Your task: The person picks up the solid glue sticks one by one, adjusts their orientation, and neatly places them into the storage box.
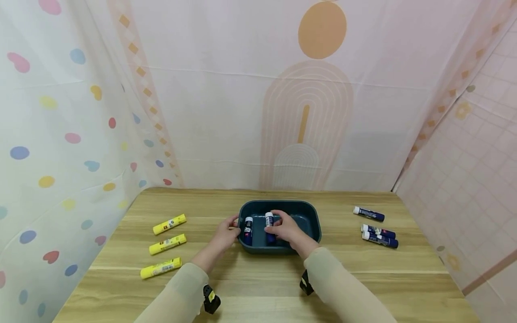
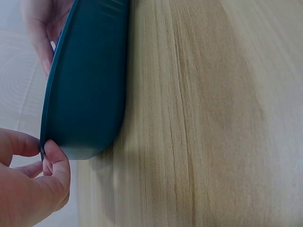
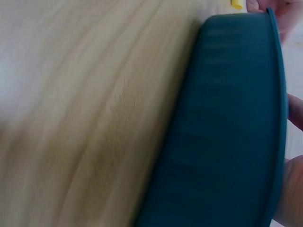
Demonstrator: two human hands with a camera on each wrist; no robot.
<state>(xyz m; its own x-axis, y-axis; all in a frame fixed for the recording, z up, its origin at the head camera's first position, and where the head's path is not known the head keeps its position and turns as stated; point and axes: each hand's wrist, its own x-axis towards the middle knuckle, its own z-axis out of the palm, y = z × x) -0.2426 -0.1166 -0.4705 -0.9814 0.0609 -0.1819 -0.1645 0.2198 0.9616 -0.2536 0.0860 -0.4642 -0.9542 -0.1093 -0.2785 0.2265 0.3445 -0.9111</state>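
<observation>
1. Grips a blue glue stick (image 1: 269,220) inside the teal tray (image 1: 266,251) with a curled right hand (image 1: 286,228).
2. Pinches the tray's rim with the left hand (image 1: 226,232).
3. Has a second stick (image 1: 248,232) inside, just right of the left hand.

Head view looks forward and down; close wrist views share the tray (image 2: 90,85).

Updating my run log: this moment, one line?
left grip: pinches bin rim | right grip: holds blue tube | second blue tube: in bin | three yellow tubes: on table
</observation>
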